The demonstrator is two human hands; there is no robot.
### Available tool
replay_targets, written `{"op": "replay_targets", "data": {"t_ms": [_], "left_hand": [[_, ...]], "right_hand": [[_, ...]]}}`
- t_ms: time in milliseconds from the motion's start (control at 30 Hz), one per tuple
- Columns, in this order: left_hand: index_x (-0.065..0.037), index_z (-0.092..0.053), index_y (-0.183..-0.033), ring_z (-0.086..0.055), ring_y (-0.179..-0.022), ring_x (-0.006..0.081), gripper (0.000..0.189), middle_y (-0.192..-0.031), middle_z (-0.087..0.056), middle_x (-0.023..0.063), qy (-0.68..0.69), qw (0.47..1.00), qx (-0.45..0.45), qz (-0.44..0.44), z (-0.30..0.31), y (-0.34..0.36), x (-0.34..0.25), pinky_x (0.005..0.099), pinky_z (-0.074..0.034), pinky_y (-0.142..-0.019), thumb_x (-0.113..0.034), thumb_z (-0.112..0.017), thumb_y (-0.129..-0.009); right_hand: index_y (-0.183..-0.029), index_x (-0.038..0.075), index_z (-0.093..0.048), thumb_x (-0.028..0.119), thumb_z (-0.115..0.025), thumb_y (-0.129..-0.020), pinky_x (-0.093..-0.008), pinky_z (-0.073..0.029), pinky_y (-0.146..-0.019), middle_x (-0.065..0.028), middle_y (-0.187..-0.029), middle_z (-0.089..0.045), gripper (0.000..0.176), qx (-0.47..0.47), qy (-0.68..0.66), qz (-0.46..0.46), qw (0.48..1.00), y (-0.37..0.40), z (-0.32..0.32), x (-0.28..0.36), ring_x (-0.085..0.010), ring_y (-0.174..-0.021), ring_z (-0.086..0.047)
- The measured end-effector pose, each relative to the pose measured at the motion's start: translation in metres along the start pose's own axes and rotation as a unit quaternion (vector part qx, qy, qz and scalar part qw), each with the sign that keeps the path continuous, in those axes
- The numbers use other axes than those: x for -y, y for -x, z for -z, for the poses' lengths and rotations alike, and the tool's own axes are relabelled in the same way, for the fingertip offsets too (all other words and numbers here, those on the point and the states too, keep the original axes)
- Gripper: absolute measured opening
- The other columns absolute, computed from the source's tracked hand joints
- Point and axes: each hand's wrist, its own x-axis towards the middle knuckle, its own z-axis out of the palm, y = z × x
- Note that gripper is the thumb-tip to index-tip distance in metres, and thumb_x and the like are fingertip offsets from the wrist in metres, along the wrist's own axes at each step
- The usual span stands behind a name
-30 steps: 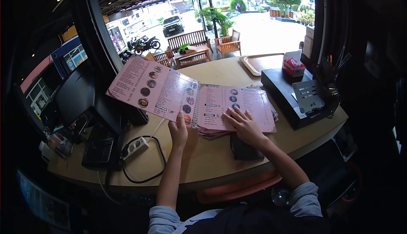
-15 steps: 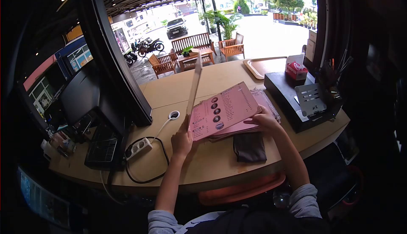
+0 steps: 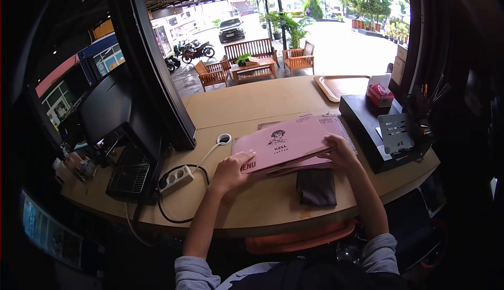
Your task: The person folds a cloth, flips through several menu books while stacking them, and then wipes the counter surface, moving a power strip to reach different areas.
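Note:
A pink menu (image 3: 283, 143) with a drawn figure and the words "KELL coffee" on its cover is held closed above the counter. My left hand (image 3: 231, 170) grips its lower left corner, the thumb lying on the cover beside the word "MENU". At the right edge, my right hand (image 3: 338, 152) pinches it with the thumb on top and the fingers beneath. Under it lie more pink menus (image 3: 344, 130) with spiral binding, partly hidden. A folded dark cloth (image 3: 316, 187) rests on the counter just below the menus.
On the right of the wooden counter (image 3: 226, 103) stand a black box (image 3: 362, 127), a grey slotted stand (image 3: 396, 133) and a red tissue pack (image 3: 380, 95). A tray (image 3: 341, 86) lies at the back. To the left are a power strip (image 3: 176, 178) with cables and a black monitor (image 3: 107, 114).
The menu was open, with its cover raised upright in my left hand. Now the cover is folded down and the front faces up. The view has shifted slightly.

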Motion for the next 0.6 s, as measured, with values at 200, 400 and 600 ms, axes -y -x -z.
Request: {"op": "replay_targets", "data": {"t_ms": [200,400,600], "left_hand": [[-0.009,-0.062,-0.112,-0.06,-0.103,0.0264,0.038,-0.109,-0.063,0.0122,0.235,0.97,0.056,-0.031,0.031,-0.001,-0.002,0.035,-0.047,-0.091,-0.016,-0.062,-0.074],[-0.005,-0.055,-0.12,-0.055,-0.111,0.0258,0.053,-0.121,-0.057,0.012,0.559,0.811,0.165,-0.049,0.036,-0.001,0.03,0.0353,-0.042,-0.095,-0.016,-0.068,-0.07],[0.001,-0.041,-0.13,-0.037,-0.128,0.0234,0.064,-0.133,-0.044,0.0168,0.53,0.787,-0.146,0.28,-0.025,0.013,0.072,0.0369,-0.032,-0.102,-0.035,-0.065,-0.083]], "right_hand": [[-0.09,0.003,-0.056,0.015,-0.049,-0.087,-0.0458,-0.055,-0.07,-0.0109,-0.084,-0.061,0.014,-0.009,-0.034,-0.058,0.998,-0.005,0.002,-0.013,-0.0254,-0.079,-0.062],[-0.096,0.005,-0.056,0.016,-0.049,-0.087,-0.045,-0.056,-0.071,-0.0088,-0.089,-0.063,0.016,0.036,-0.045,-0.033,0.998,-0.02,0.015,-0.012,-0.0235,-0.084,-0.064],[-0.115,0.005,-0.049,0.014,-0.045,-0.087,-0.0444,-0.056,-0.075,-0.0104,-0.101,-0.062,0.029,0.037,-0.066,0.009,0.997,-0.009,-0.002,-0.007,-0.0236,-0.086,-0.065]]}}
